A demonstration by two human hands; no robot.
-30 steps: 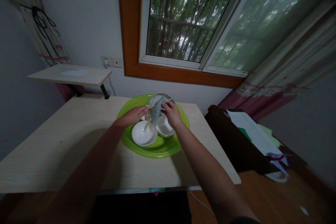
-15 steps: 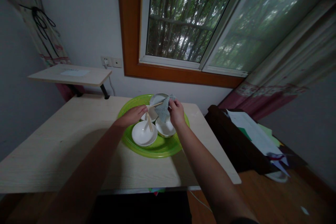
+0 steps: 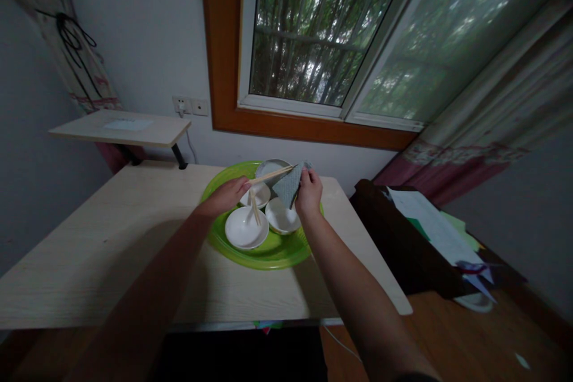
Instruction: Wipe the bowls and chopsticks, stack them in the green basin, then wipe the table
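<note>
My left hand (image 3: 229, 194) is closed on the near ends of a pair of wooden chopsticks (image 3: 271, 175), which point right over the bowls. A grey cloth (image 3: 289, 185) hangs from my right hand (image 3: 310, 191), pinched in its fingers, and it meets the chopsticks' far ends. Beneath lies a round green tray (image 3: 268, 262). On it sit a white bowl (image 3: 239, 233) in front, another white bowl (image 3: 280, 218) to its right, a third bowl (image 3: 259, 196) behind, and a whitish dish (image 3: 268, 167) at the back. More chopsticks (image 3: 255, 209) lean in the front bowl.
The tray stands on a pale wooden table (image 3: 147, 250). A small raised shelf (image 3: 120, 128) is at the table's back left. Beyond the table's right edge, papers (image 3: 432, 224) lie on a dark brown piece of furniture (image 3: 398, 239). A window (image 3: 331, 30) is behind.
My right hand and the cloth have moved right, away from my left hand, along the chopsticks. More of the chopsticks' length now shows. My left hand has stayed almost in place.
</note>
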